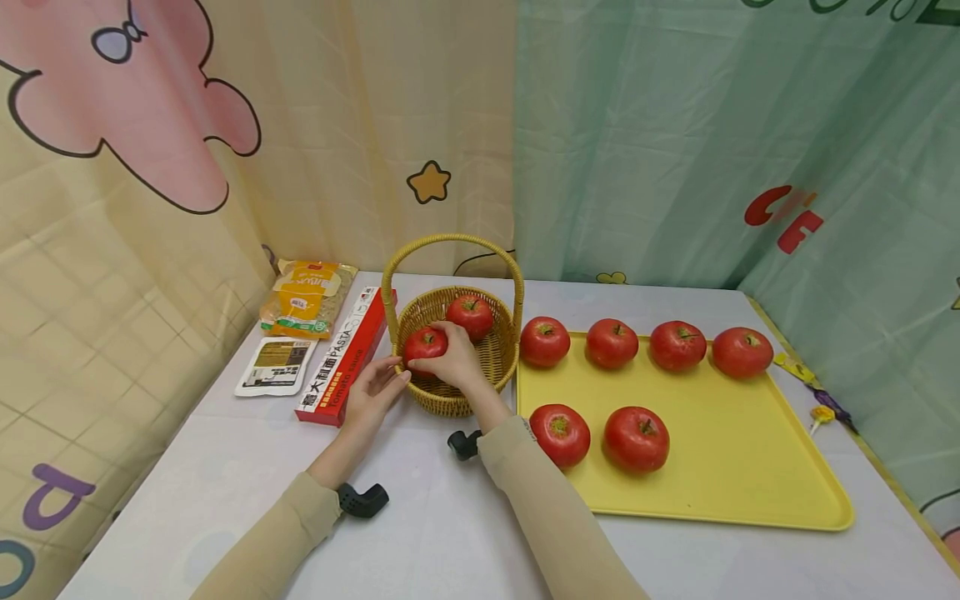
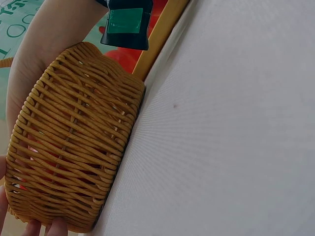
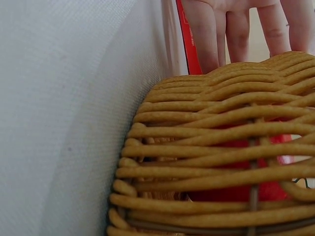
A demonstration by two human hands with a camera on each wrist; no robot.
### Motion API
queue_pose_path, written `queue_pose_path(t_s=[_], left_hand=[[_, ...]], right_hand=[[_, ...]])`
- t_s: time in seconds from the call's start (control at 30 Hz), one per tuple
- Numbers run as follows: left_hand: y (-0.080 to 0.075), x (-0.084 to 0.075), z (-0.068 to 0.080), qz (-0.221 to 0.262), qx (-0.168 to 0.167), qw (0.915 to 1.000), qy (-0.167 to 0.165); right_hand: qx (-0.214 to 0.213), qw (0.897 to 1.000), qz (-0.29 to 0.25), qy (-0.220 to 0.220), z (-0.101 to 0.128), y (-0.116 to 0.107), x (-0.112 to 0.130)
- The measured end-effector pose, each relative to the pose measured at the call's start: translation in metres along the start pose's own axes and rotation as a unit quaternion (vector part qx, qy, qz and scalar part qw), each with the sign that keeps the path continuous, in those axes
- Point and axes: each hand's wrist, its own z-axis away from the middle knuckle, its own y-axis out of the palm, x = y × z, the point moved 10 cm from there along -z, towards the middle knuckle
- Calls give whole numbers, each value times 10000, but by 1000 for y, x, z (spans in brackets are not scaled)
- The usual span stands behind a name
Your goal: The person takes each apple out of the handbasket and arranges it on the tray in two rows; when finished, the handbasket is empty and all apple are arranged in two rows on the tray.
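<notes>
Wicker made up the small handled basket [image 1: 457,367] at the middle of the head view, standing on the counter [image 1: 420,517] just left of a yellow tray [image 1: 720,467]. The right hand [image 1: 455,360] curled over a red tomato [image 1: 424,343] at the basket's near-left rim, gripping it, with a second tomato [image 1: 470,316] lying deeper inside. The left hand [image 1: 377,388] lay with straight fingers against the basket's outer left wall. Six more tomatoes sat on the tray, four along its far edge and two nearer. A red pasta box [image 1: 347,354], a white packet [image 1: 276,366] and an orange bag [image 1: 308,297] lay to the left.

From the left wrist, the basket's woven wall [image 2: 74,142] filled the picture, red showing through its gaps; fingertips [image 2: 44,227] touched its lower edge, and the tray's yellow rim [image 2: 162,32] ran beyond, which the head view did not show so closely.

From the right wrist, the weave [image 3: 216,162] loomed with red behind it, and the left hand's straight fingers [image 3: 236,34] rested on the far rim; the right hand itself stayed out of sight.

White cloth covered the counter, and patterned cream and green curtains hung behind.
</notes>
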Motion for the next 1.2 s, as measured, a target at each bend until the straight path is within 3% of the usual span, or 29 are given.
queue_pose_path(t_s=[0.6, 0.87, 1.07, 1.2], left_hand=[[-1, 2, 0, -1, -42, 10000, -56], [0, 3, 0, 23, 57, 9999, -88], [-1, 1, 1, -46, 44, 10000, -57], [-1, 1, 0, -33, 23, 10000, -13]], right_hand=[[22, 9999, 90, -104, -1, 1, 1], [-382, 9961, 791, -39, 3, -5, 4], [-655, 9916, 1092, -238, 15, -21, 16], [-445, 9955, 610, -577, 36, -53, 33]])
